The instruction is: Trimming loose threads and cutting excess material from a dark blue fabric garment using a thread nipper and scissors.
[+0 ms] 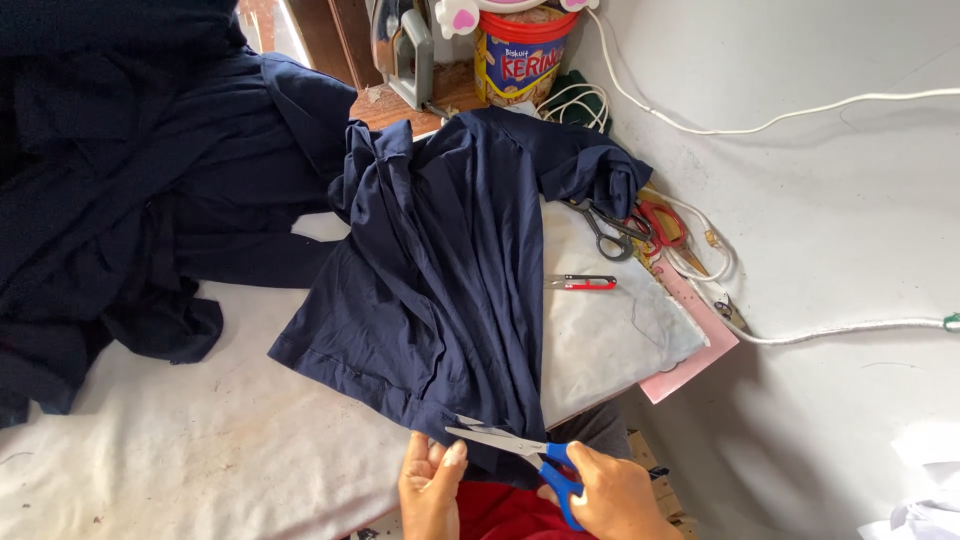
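1. At the bottom edge of the view, the right hand (612,493) is closed around the blue handles of a pair of scissors (520,448), fingers through the loops, wrist coming in from the lower right.
2. Its silver blades are parted and point left, lying at the lower hem of a navy garment (440,270).
3. Just left of the blades, the left hand (432,485) pinches the hem of the navy garment between thumb and fingers, fingers pointing up, gripping the cloth.
4. That garment lies spread flat, running from the hands up toward the top of the view, with wrinkled folds and a bunched sleeve at its upper right.
5. It rests on a white padded table (200,440) that is scuffed and faintly stained.
6. A larger heap of dark navy fabric (130,190) covers the table's upper left, just beside the spread piece.
7. Right of the garment lie small red-handled thread snips (582,283), and above them grey scissors (605,232) next to red-handled scissors (662,224).
8. A pink board (700,350) sticks out under the table's right edge.
9. White cords (760,128) trail across a pale grey floor on the right.
10. At the top stand a round tin with a red lid (518,55) and a metal tool on a wooden ledge.
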